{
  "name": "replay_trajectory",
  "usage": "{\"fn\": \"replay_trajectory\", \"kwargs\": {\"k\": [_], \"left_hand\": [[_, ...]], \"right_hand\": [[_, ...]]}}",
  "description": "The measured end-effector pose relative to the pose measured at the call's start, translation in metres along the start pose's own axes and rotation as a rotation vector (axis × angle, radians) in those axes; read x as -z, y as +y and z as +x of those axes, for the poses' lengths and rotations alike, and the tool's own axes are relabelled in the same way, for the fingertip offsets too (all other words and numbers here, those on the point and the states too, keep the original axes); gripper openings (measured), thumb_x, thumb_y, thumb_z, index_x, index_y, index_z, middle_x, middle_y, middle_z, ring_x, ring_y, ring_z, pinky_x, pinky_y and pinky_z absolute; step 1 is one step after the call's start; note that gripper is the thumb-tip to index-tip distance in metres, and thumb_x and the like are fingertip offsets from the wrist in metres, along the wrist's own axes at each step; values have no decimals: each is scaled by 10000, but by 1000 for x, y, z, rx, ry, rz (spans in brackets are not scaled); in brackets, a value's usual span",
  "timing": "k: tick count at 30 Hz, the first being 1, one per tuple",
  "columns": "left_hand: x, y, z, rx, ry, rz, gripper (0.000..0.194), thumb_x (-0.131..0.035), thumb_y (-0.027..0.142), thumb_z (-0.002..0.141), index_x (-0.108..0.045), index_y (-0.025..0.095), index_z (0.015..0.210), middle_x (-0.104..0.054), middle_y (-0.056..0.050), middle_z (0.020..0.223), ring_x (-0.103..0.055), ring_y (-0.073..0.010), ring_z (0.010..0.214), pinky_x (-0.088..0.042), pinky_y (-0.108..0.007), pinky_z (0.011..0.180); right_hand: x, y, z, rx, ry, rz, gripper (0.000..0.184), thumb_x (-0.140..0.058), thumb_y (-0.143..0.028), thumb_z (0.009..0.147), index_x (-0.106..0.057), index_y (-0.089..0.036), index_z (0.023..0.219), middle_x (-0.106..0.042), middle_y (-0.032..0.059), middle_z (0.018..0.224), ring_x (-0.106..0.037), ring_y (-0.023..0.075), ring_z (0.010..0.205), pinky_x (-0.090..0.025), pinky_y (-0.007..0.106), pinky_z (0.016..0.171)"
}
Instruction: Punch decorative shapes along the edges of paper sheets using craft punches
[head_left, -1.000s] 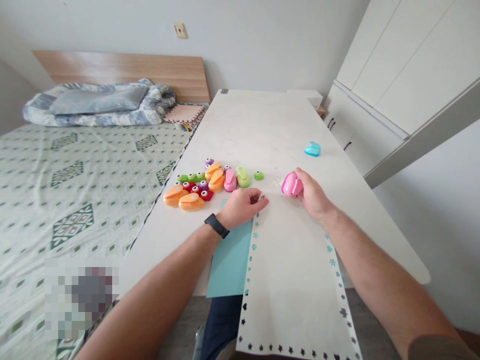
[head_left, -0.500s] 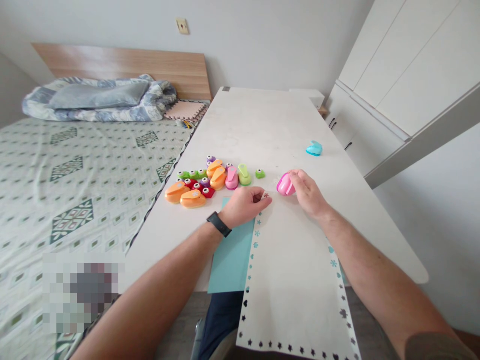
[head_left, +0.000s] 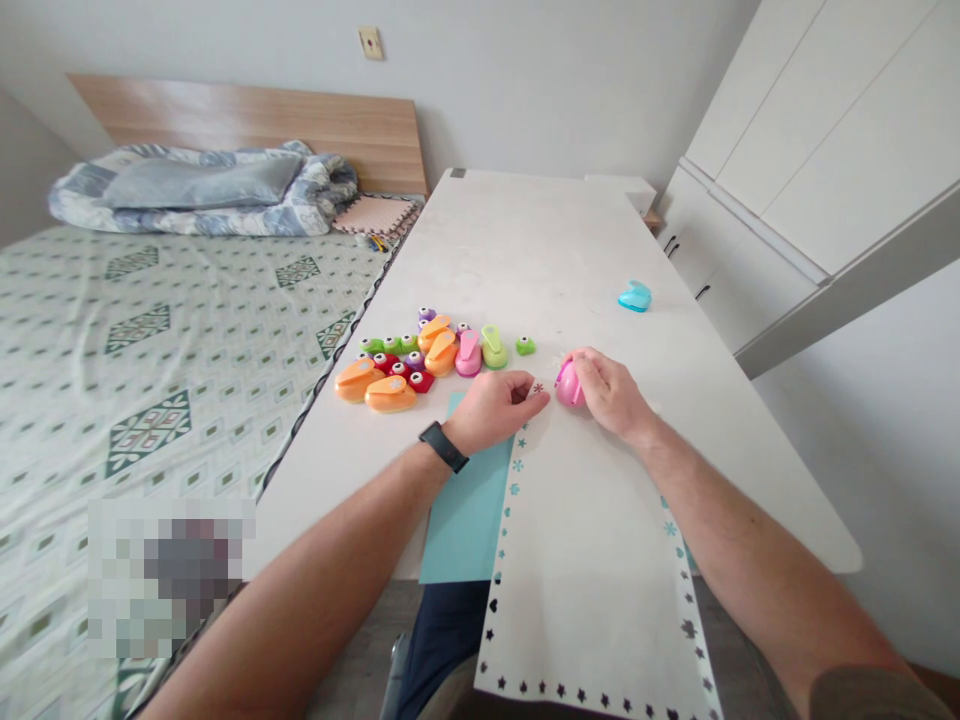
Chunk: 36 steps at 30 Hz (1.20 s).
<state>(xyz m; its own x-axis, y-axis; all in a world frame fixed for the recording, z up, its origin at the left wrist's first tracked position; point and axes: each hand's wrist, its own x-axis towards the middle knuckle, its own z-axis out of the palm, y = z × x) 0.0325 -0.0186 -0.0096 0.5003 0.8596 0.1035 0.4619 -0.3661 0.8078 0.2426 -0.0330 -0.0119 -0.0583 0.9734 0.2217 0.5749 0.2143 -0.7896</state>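
A long white sheet of paper (head_left: 592, 560) lies over the table's near edge and hangs toward my lap, with small punched shapes along its borders. My left hand (head_left: 491, 410), with a black band on the wrist, is closed in a pinch at the sheet's far left corner, beside a flower-shaped hole. My right hand (head_left: 611, 392) grips a pink craft punch (head_left: 570, 385) at the sheet's far edge. The punch is tilted, its underside partly turned away. Under the sheet's left side lies light blue paper (head_left: 465, 525).
Left of my hands several craft punches cluster, among them an orange punch (head_left: 390, 394), a pink punch (head_left: 468, 353) and a light green punch (head_left: 494, 347). A small green punch (head_left: 525, 345) sits apart. Farther right is a blue punch (head_left: 635, 296). A bed (head_left: 187, 330) stands left of the white table (head_left: 540, 240).
My right hand has shifted the pink punch slightly nearer and turned it against the sheet's far edge. My left hand stays at the corner. The view has moved slightly.
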Motion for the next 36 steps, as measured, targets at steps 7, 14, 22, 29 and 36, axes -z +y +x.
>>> {"fn": "replay_trajectory", "kwargs": {"k": [7,14,22,29,36], "left_hand": [[-1,-2,0,5,5,-2,400,-558,436,903,-422,175,632,-370,56,572,-318,-77,545,-229,-253,514],[-3,-4,0,10,9,-5,409,-563,447,903,-416,175,634,-367,55,580,-318,-76,547,-235,-252,506],[-4,-4,0,13,12,-2,412,-566,454,897,-411,177,633,-368,53,581,-316,-77,547,-235,-250,504],[-5,-2,1,13,3,7,412,-561,452,895,-418,178,624,-388,47,567,-323,-82,548,-239,-246,507],[-6,-1,1,12,4,10,407,-569,445,892,-417,178,624,-390,46,568,-328,-83,551,-246,-244,508]], "right_hand": [[-2,-7,-2,-19,7,-85,514,-342,-636,1001,-592,-242,785,-645,7,670,-586,184,665,-405,304,659],[-2,-6,-2,-31,-2,-101,522,-346,-626,1006,-666,-233,878,-683,15,696,-605,186,665,-407,307,653],[-2,-6,-3,-28,4,-107,521,-342,-620,1008,-654,-240,837,-661,9,658,-592,181,640,-396,307,629],[-2,-5,-3,-16,7,-121,519,-338,-615,1010,-638,-238,817,-652,7,652,-585,178,638,-391,305,636],[-3,-3,-2,-15,18,-132,519,-332,-604,1013,-570,-239,731,-607,1,606,-549,169,600,-364,306,611]]}}
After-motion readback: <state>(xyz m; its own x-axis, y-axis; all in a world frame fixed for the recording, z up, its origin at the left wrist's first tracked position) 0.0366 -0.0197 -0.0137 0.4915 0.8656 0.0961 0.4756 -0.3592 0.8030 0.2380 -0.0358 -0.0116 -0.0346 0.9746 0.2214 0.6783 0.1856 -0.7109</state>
